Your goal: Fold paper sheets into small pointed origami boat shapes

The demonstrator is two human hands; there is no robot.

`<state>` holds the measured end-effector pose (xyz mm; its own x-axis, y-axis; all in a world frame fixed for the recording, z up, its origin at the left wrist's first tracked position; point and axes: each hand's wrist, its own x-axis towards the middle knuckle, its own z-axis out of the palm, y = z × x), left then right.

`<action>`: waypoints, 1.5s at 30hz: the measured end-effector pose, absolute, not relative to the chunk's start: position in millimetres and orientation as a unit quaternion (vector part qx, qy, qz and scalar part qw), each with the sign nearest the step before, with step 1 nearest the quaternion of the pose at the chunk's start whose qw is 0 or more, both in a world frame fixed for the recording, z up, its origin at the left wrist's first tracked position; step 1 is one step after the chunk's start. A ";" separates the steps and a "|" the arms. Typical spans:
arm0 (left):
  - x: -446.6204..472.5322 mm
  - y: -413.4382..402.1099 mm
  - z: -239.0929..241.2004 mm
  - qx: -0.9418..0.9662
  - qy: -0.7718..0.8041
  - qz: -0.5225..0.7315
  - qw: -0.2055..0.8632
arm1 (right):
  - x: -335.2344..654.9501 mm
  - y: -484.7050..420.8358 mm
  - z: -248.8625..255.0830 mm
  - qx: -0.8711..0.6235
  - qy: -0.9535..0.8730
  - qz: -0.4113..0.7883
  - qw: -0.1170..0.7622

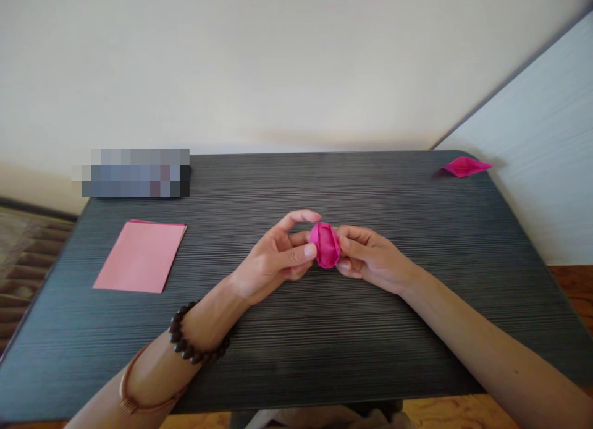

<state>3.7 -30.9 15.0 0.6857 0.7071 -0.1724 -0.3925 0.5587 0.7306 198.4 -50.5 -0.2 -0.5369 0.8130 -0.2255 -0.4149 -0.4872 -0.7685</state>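
A small bright pink folded paper piece (327,246), rounded with a rim of folds around a hollow, is held up over the middle of the table. My left hand (282,250) pinches its left side, thumb in front and index finger curved above the top edge. On the other side, my right hand (370,256) grips the right edge between thumb and fingers. Parts of the paper's sides and its back are hidden behind my fingers.
Pink square paper sheets (141,256) lie stacked at the left of the dark wood-grain table (259,188). A pixelated object (134,174) stands at the back left. One pointed pink folded paper boat shape (466,166) sits in the far right corner. Behind rises a pale wall (296,64).
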 end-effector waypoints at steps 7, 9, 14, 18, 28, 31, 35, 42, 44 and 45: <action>1.0 -26.1 6.9 0.531 0.298 0.368 0.703 | 197.3 -49.9 3.3 -0.321 -0.336 0.803 0.373; 1.0 -26.2 6.9 0.552 0.339 0.364 0.670 | 195.9 -50.2 4.3 -0.329 -0.337 0.789 0.394; 0.0 -28.0 11.6 0.590 0.409 0.349 0.603 | 195.2 -50.8 1.2 -0.331 -0.364 0.742 0.455; -0.4 -28.7 13.1 0.639 0.434 0.350 0.530 | 196.0 -51.5 -2.2 -0.348 -0.417 0.696 0.471; -0.9 -26.6 8.5 0.710 0.451 0.351 0.411 | 191.3 -55.7 5.5 -0.499 -0.603 0.423 0.456; 1.3 -27.6 11.5 0.686 0.456 0.325 0.465 | 190.3 -57.3 3.5 -0.502 -0.581 0.465 0.440; 3.8 -28.7 14.0 0.643 0.488 0.327 0.491 | 188.7 -58.1 3.7 -0.511 -0.561 0.485 0.434; 3.6 -29.5 17.1 0.648 0.483 0.283 0.517 | 186.3 -57.0 6.4 -0.524 -0.537 0.482 0.453; 3.9 -29.2 18.2 0.643 0.485 0.283 0.520 | 186.2 -57.3 5.8 -0.526 -0.544 0.466 0.459; 4.0 -29.0 18.8 0.641 0.485 0.283 0.523 | 186.4 -57.5 5.3 -0.524 -0.546 0.464 0.460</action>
<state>4.0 -29.0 18.8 0.3693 0.9180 -0.1445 0.3260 0.0176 0.9452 186.4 -57.5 5.3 -0.0267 0.9995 0.0164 0.1461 0.0201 -0.9891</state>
